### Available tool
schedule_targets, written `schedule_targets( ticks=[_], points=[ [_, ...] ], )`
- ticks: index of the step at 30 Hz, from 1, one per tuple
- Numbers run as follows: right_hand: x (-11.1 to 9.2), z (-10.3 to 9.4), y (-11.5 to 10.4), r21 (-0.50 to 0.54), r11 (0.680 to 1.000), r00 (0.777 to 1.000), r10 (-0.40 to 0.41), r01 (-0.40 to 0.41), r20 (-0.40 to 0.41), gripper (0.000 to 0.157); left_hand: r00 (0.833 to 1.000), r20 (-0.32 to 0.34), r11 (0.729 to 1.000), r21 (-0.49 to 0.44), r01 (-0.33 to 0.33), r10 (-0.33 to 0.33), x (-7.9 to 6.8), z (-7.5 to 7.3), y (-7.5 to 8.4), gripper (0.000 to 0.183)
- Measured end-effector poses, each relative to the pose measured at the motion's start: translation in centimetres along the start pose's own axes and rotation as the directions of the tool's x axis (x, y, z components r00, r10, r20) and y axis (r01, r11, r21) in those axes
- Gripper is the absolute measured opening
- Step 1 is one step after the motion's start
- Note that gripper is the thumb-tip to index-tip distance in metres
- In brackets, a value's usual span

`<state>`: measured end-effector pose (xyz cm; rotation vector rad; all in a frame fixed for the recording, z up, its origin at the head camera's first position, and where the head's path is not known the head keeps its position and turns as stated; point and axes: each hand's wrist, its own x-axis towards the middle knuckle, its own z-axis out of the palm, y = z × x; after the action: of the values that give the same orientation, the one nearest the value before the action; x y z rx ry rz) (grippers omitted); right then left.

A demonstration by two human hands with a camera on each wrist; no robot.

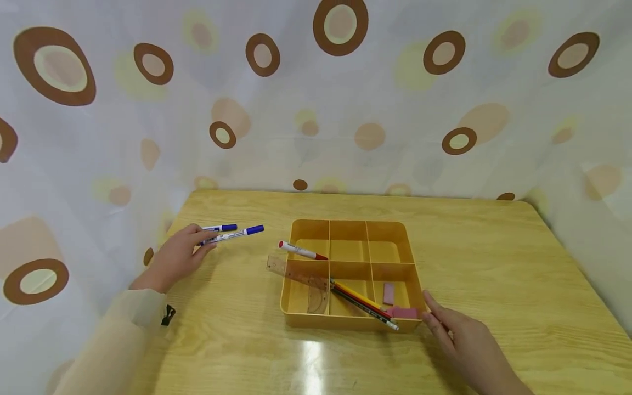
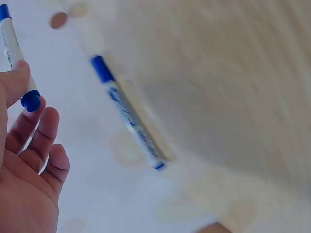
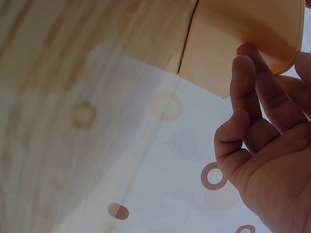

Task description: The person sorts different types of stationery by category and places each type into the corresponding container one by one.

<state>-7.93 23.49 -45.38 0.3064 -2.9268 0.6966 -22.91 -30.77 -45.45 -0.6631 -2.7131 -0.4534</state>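
Note:
My left hand (image 1: 184, 253) pinches a blue-capped whiteboard marker (image 2: 13, 48) between thumb and fingers at the table's left side. A second blue-capped marker (image 2: 129, 116) lies on the tabletop just beyond that hand. The fingers of my right hand (image 1: 461, 337) rest against the outside of a yellow six-compartment tray (image 1: 345, 322) at its front right corner. In the right wrist view, they lie fairly straight along its wall (image 3: 228, 43). A red marker (image 1: 301, 250) leans over the tray's left wall and divider.
A clear ruler (image 1: 276, 264) juts over the tray's left rim, near a protractor (image 1: 317, 300). Several pencils (image 1: 360, 299) slant across the front compartments toward the front rim. Pink erasers (image 1: 388, 293) lie front right. Patterned cloth (image 1: 345, 164) borders the wooden table (image 1: 237, 340).

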Motion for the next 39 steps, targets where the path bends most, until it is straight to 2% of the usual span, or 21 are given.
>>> schedule_targets(
  ticks=[3, 6, 10, 14, 20, 24, 28, 32, 39],
  points=[
    [0.0, 0.0, 0.0, -0.001, 1.0, 0.999, 0.025, -0.025, 0.02, 0.046, 0.994, -0.076, 0.996, -0.032, -0.086, 0.083, 1.1, -0.3, 2.0, 0.03],
    [0.0, 0.0, 0.0, 0.005, 0.999, 0.998, 0.049, -0.05, 0.039, 0.048, 0.981, -0.123, 0.986, -0.044, -0.159, 0.152, 2.1, -0.7, 3.9, 0.031],
    [-0.1, 0.1, -0.1, 0.007, 0.997, 0.995, 0.08, -0.08, 0.057, 0.047, 0.958, -0.156, 0.968, -0.034, -0.247, 0.239, 3.3, -0.9, 6.1, 0.031],
    [-0.3, 0.3, -0.2, 0.004, 0.995, 0.992, 0.103, -0.104, 0.068, 0.047, 0.946, -0.153, 0.956, -0.021, -0.294, 0.287, 4.0, -0.7, 7.5, 0.028],
    [-0.2, 0.3, -0.3, 0.005, 0.995, 0.994, 0.099, -0.099, 0.044, 0.046, 0.945, -0.1, 0.95, 0.039, -0.309, 0.311, 5.4, -0.2, 8.7, 0.023],
    [-0.1, 0.2, -0.3, 0.007, 0.995, 0.995, 0.095, -0.095, 0.041, 0.046, 0.95, -0.067, 0.951, 0.074, -0.299, 0.304, 6.2, 0.2, 9.4, 0.022],
    [-0.1, 0.2, -0.1, 0.009, 0.995, 0.994, 0.096, -0.096, 0.053, 0.047, 0.954, -0.02, 0.952, 0.075, -0.298, 0.3, 6.9, 0.9, 10.1, 0.023],
    [-0.1, 0.2, -0.1, 0.003, 0.996, 0.994, 0.092, -0.092, 0.052, 0.048, 0.949, 0.021, 0.946, 0.077, -0.315, 0.315, 7.3, 1.4, 10.7, 0.024],
    [-0.2, 0.2, 0.1, 0.001, 0.998, 0.997, 0.068, -0.068, 0.02, 0.045, 0.95, -0.008, 0.947, 0.074, -0.312, 0.313, 7.4, 0.9, 10.8, 0.025]
  ],
)
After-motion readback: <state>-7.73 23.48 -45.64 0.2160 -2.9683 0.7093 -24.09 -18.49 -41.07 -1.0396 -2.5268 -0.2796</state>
